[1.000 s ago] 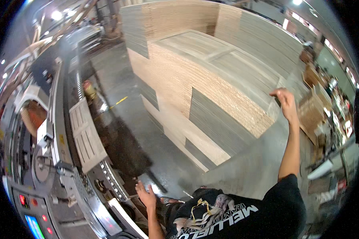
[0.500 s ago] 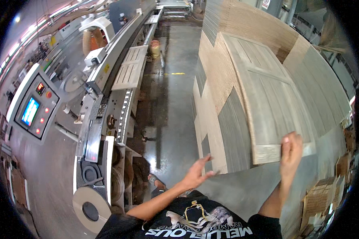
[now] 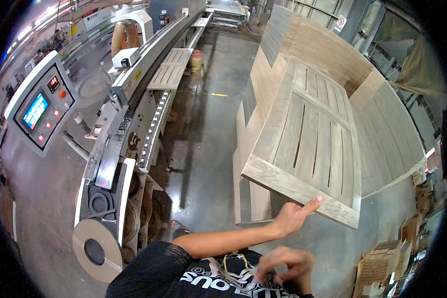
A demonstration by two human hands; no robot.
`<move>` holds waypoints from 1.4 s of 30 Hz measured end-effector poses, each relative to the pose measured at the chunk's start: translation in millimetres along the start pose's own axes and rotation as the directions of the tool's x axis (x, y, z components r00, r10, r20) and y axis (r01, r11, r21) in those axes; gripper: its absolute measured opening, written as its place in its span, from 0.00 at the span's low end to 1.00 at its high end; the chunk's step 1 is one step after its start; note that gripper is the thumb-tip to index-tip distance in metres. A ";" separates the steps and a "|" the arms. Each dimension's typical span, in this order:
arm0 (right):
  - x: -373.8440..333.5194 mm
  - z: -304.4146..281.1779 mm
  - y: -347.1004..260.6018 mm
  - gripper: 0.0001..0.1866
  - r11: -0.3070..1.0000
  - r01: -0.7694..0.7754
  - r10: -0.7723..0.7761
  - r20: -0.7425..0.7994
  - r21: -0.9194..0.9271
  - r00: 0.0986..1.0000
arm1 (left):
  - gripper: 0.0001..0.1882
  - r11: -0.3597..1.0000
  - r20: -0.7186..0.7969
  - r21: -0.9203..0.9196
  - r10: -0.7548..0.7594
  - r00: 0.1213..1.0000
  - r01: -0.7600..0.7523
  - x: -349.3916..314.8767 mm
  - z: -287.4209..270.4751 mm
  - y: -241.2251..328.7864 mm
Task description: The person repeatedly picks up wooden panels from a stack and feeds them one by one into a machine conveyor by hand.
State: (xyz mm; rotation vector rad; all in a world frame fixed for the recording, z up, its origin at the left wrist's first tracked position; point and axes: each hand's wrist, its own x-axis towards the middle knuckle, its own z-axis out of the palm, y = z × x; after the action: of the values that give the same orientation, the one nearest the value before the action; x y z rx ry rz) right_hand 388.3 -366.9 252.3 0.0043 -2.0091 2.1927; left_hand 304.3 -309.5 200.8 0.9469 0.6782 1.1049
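A greyish wood door panel (image 3: pixel 319 131) with slats and gaps between them lies tilted across the top of a stack of boards. My left hand (image 3: pixel 294 218) grips its near edge, the thumb on top and the fingers hidden underneath. The near end of the panel stands out past the stack, turned askew. Close to my chest, my right hand (image 3: pixel 287 263) is off the panel, somewhat blurred. Its fingers are loosely bent and apart, and nothing shows in them.
At left runs a long machine with a control panel (image 3: pixel 40 107), a roller rail (image 3: pixel 155 130) and a roll of edge strip (image 3: pixel 98 251). Another slatted panel (image 3: pixel 171 69) lies along it. The board stack (image 3: pixel 256 134) stands at right, with cardboard (image 3: pixel 380 265) on the floor at lower right.
My left hand has moved right and taken hold of the panel's near edge. My right hand has let go and come back toward my chest. The panel's near end has swung left and toward me.
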 end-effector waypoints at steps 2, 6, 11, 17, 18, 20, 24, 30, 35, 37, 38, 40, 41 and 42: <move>-2.5 -2.5 32.0 0.20 0.922 -0.382 0.386 -0.268 0.069 0.883 | 0.25 0.985 -0.072 -0.170 -0.011 0.997 -0.002 -12.7 -3.7 34.5; -24.6 -41.8 144.6 0.21 0.899 -0.334 0.428 -0.729 0.283 0.534 | 0.15 0.940 -0.259 -0.301 0.082 0.962 -0.161 -27.8 -80.5 91.0; 15.7 -79.5 151.0 0.32 0.749 0.653 -0.015 -0.981 0.116 0.192 | 0.25 0.912 -0.557 -0.310 0.055 0.829 -0.270 -53.8 -194.5 165.0; 99.4 -143.2 84.2 0.40 0.515 0.842 -0.268 -0.963 -0.158 -0.017 | 0.25 0.990 -0.702 -0.054 0.052 0.710 -0.127 -125.1 -355.0 165.6; 80.0 -160.1 108.1 0.41 0.492 0.859 -0.407 -0.910 -0.140 0.085 | 0.26 0.995 -0.713 0.062 0.097 0.694 -0.076 -142.4 -383.0 156.2; 88.5 -163.0 119.2 0.39 0.511 0.858 -0.375 -0.912 -0.055 0.165 | 0.30 0.974 -0.740 0.221 0.134 0.659 0.049 -184.6 -428.6 140.3; 135.8 -161.6 177.9 0.34 0.485 0.865 -0.230 -0.935 0.129 0.269 | 0.34 0.921 -0.796 0.353 0.204 0.569 0.163 -276.1 -505.8 86.7; 251.2 -156.7 213.1 0.29 0.487 0.657 0.398 -0.816 0.575 0.419 | 0.36 0.941 -0.930 0.265 0.191 0.315 0.212 -387.1 -524.4 32.0; 320.5 -166.6 222.8 0.42 0.350 0.588 0.653 -0.639 0.730 0.405 | 0.35 0.923 -0.984 0.170 0.175 0.015 0.344 -414.8 -495.1 3.4; 336.2 -180.3 254.8 0.52 0.324 0.519 0.711 -0.566 0.791 0.417 | 0.33 0.936 -0.979 0.141 0.180 -0.092 0.323 -419.8 -481.0 -3.6; 346.7 -187.9 271.8 0.52 0.381 0.457 0.715 -0.569 0.804 0.405 | 0.32 0.930 -0.978 0.100 0.157 -0.135 0.354 -417.4 -475.8 -2.5; 373.2 -190.2 286.3 0.51 0.437 0.334 0.706 -0.548 0.835 0.448 | 0.31 0.910 -0.965 0.033 0.137 -0.223 0.414 -425.4 -461.7 -12.1; 386.2 -191.9 293.0 0.51 0.427 0.309 0.715 -0.526 0.850 0.460 | 0.31 0.911 -0.959 0.017 0.132 -0.253 0.411 -428.2 -457.0 -20.8; 398.4 -196.5 305.6 0.49 0.453 0.225 0.716 -0.502 0.863 0.485 | 0.32 0.897 -0.940 -0.001 0.150 -0.307 0.442 -430.7 -453.8 -32.1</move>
State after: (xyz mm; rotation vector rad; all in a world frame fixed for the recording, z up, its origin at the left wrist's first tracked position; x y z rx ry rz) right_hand -21.1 -148.6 -22.5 -1.1563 -0.1997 2.3563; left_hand -204.1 -590.6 -33.5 -0.1992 2.5289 1.3585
